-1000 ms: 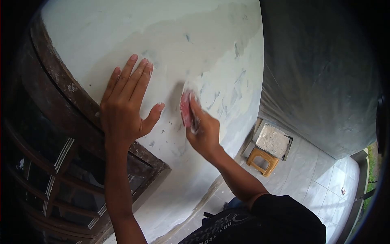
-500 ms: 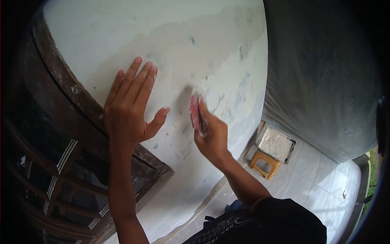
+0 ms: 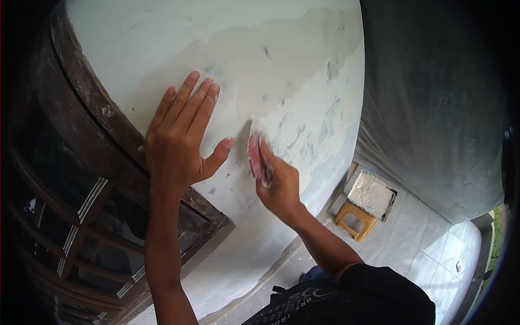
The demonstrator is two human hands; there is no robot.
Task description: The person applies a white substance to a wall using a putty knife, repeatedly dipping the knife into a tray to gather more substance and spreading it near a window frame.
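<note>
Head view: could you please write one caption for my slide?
Left hand open against a patchy wall, right hand holding a white-smeared red tool at its surface.

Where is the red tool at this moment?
In the head view, the red tool is in the right hand, near the centre, in front of the pale wall, to the right of the open left hand.

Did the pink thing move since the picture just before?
Yes: against the little dark mark higher up the wall, the pink thing in the right hand has gone left, toward the wooden frame.
</note>
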